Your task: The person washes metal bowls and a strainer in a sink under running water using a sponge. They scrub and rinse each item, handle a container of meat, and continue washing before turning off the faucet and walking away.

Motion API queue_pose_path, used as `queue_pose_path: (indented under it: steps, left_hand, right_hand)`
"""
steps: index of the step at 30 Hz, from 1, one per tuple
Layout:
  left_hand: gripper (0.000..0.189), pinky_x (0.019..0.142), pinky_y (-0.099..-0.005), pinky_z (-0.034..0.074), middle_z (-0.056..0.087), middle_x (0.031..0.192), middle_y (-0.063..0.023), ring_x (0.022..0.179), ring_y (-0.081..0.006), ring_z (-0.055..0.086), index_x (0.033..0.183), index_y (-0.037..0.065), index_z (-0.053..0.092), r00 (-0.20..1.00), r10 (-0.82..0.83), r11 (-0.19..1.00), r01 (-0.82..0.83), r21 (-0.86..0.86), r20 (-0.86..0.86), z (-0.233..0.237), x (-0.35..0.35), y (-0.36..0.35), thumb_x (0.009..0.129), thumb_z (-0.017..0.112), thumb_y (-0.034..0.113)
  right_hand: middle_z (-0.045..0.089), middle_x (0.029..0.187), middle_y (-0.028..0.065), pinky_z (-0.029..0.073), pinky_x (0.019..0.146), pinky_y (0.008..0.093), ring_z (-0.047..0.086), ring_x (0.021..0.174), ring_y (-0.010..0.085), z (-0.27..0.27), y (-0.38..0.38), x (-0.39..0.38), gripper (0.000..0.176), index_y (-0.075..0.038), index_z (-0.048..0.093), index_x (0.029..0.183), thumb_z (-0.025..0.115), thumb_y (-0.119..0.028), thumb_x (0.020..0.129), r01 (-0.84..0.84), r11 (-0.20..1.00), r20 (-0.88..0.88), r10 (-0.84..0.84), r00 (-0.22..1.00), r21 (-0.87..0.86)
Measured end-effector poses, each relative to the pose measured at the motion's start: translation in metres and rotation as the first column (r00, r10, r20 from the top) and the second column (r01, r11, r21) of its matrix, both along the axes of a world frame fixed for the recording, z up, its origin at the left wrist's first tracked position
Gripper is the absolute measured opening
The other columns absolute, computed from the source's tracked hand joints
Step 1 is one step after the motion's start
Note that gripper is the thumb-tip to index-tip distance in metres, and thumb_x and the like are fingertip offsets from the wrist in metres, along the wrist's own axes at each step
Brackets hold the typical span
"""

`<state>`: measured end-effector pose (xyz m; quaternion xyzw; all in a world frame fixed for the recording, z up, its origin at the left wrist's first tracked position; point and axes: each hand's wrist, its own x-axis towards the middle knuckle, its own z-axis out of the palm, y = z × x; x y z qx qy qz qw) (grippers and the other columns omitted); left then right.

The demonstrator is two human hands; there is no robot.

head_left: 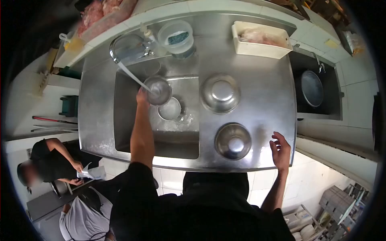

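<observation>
My left hand (141,95) grips the rim of a metal bowl (159,91) in the sink. Water from the curved faucet (113,52) streams into this bowl. Just below it in the basin stands a smaller round container (169,109) with a pale inside. My right hand (280,149) hovers over the counter's front right edge, fingers apart and holding nothing. Nearest to it is an upturned metal bowl (233,141) on the steel counter. A larger upturned metal bowl (220,93) lies behind that one.
A clear tub (175,38) with a green scouring pad and a soap bottle (146,31) stand behind the sink. A white bin (262,40) holds pale bagged contents at the back right. Another sink (317,88) lies to the right. Two people (44,160) are at the lower left.
</observation>
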<state>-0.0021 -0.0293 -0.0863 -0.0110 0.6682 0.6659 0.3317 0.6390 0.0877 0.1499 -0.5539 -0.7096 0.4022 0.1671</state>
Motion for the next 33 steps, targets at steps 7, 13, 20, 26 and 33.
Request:
queue_pose_path:
  steps: [7,13,20,26,33]
  left_hand:
    - [0.047,0.090,-0.0386,0.044,0.057,0.115,-0.0126,0.104,-0.0318,0.054,0.115,0.021,0.058,-0.243,-0.724,0.443,0.553,-0.706,-0.645,0.127,0.002,0.102,0.076,0.046,0.000]
    - [0.054,0.096,-0.0404,0.041,0.050,0.126,-0.0091,0.115,-0.0296,0.047,0.121,0.022,0.053,-0.286,-0.618,0.659,0.320,-0.681,-0.732,0.157,0.021,0.069,0.073,0.047,-0.003]
    - [0.032,0.094,-0.0573,0.037,0.048,0.127,-0.0073,0.116,-0.0305,0.048,0.118,0.024,0.054,-0.580,-0.807,-0.136,-0.004,-0.991,0.113,0.108,0.086,-0.015,0.091,0.038,0.019]
    - [0.053,0.089,-0.0539,0.043,0.042,0.135,-0.0071,0.117,-0.0370,0.044,0.125,0.020,0.048,-0.511,-0.680,0.567,0.088,-0.819,-0.526,0.228,0.152,0.049,0.076,0.050,0.001]
    - [0.061,0.094,-0.0623,0.034,0.030,0.141,-0.0041,0.127,-0.0384,0.030,0.129,0.026,0.043,-0.476,-0.396,0.798,0.244,-0.551,-0.785,0.243,0.261,0.102,0.075,0.049,-0.001]
  right_hand:
    - [0.031,0.136,0.0214,0.032,0.099,0.0487,0.032,0.123,0.0406,-0.027,-0.099,-0.095,0.075,-0.008,0.040,0.128,0.077,-0.016,0.064,-0.088,0.977,0.191,0.050,0.980,0.196]
    - [0.023,0.141,0.0211,0.027,0.101,0.0515,0.024,0.127,0.0416,-0.026,-0.103,-0.113,0.091,-0.019,0.034,0.135,0.081,-0.022,0.057,-0.111,0.958,0.348,0.014,0.937,0.262]
    - [0.029,0.137,0.0221,0.036,0.095,0.0503,0.034,0.122,0.0420,-0.029,-0.078,-0.087,0.089,-0.023,0.036,0.134,0.080,-0.027,0.057,-0.109,0.966,0.358,0.019,0.934,0.234]
    - [0.026,0.139,0.0231,0.036,0.094,0.0517,0.033,0.122,0.0426,-0.036,-0.084,-0.081,0.088,-0.025,0.031,0.136,0.077,-0.028,0.061,-0.058,0.970,0.278,-0.010,0.961,0.238]
    - [0.025,0.135,0.0279,0.045,0.082,0.0522,0.037,0.113,0.0465,-0.060,-0.115,-0.097,0.089,-0.023,0.026,0.138,0.075,-0.032,0.063,0.037,0.913,0.266,-0.157,0.951,0.406]
